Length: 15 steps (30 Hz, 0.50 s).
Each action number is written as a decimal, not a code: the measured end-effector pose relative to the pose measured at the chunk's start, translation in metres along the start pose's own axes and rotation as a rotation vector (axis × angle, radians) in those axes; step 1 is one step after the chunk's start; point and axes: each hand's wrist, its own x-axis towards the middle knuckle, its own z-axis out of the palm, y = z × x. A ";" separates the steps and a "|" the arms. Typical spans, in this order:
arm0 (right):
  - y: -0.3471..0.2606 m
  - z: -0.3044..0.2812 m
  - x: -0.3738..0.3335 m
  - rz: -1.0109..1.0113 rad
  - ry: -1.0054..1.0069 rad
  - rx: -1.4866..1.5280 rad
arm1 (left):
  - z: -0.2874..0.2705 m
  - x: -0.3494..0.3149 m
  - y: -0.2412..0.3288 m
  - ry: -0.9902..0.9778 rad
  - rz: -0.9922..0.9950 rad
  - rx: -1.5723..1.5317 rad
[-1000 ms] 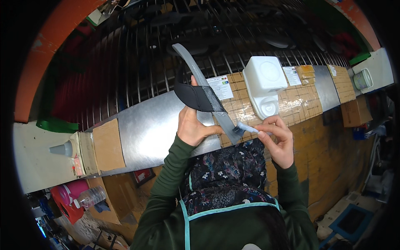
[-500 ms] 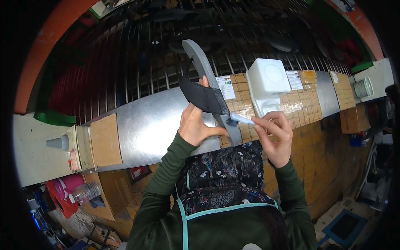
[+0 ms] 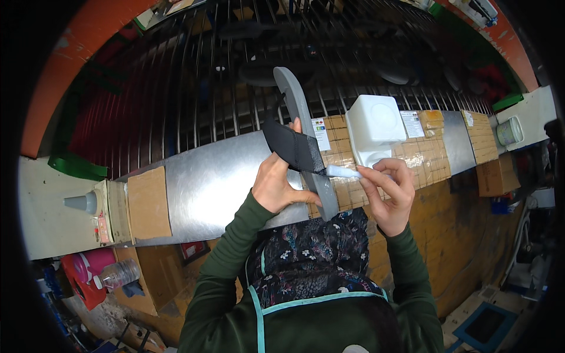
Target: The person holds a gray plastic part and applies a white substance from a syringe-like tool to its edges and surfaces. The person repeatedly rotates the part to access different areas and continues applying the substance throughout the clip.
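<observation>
My left hand (image 3: 276,183) grips a sandal (image 3: 315,187) with a grey sole and a wide black strap. The sandal is tipped on its side, toe end pointing away, and my fingers pass up through the strap. Between the thumb and fingers of my right hand (image 3: 389,191) is a small pale blue-white brush (image 3: 343,172). Its dark tip meets the sole's edge where the strap joins it. Just beyond my right hand, a white plastic container (image 3: 376,122) stands on the taped cardboard.
A metal ledge (image 3: 206,182) runs across in front of me, partly covered by brown cardboard (image 3: 147,203) at the left. Behind it lies a rack of metal rods (image 3: 176,112) with dark soles. A white tub (image 3: 509,132) stands far right, a grey cone (image 3: 81,203) at the left.
The sandal has shifted slightly right and nearer in the picture, along with the surroundings' small shift. The brush tip now sits closer to the strap's lower edge, and the brush lies more level.
</observation>
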 end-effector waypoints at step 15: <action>0.018 -0.009 0.019 -0.154 -0.161 0.061 | -0.011 0.010 0.005 -0.026 0.099 0.053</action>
